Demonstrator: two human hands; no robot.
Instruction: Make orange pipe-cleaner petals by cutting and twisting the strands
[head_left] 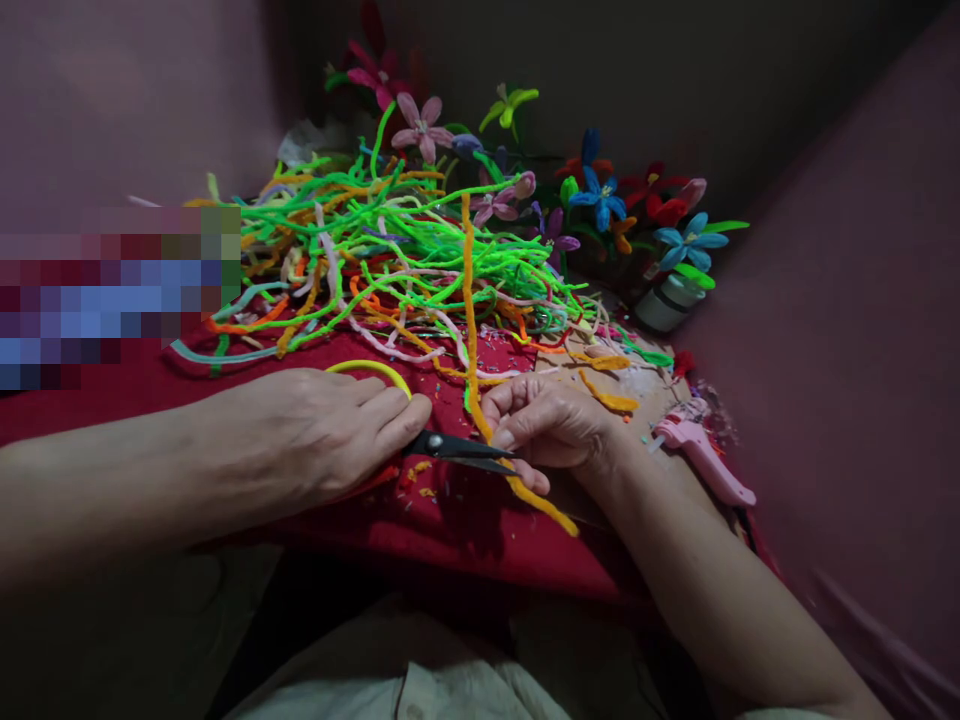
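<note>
My left hand (315,435) is closed around the handles of black scissors (461,450), whose blades point right. The blades meet an orange pipe cleaner (470,300) that runs up into the pile and down past the hand. My right hand (551,425) pinches this orange pipe cleaner just beside the blades. A yellow pipe cleaner loop (371,370) arches over my left fingers. Both hands rest over a red cloth (450,520).
A tangled heap of green, orange, pink and white pipe cleaners (375,250) covers the cloth behind the hands. Finished pipe-cleaner flowers (600,200) stand at the back. A pink glue gun (701,455) lies at the right, near a white jar (667,300).
</note>
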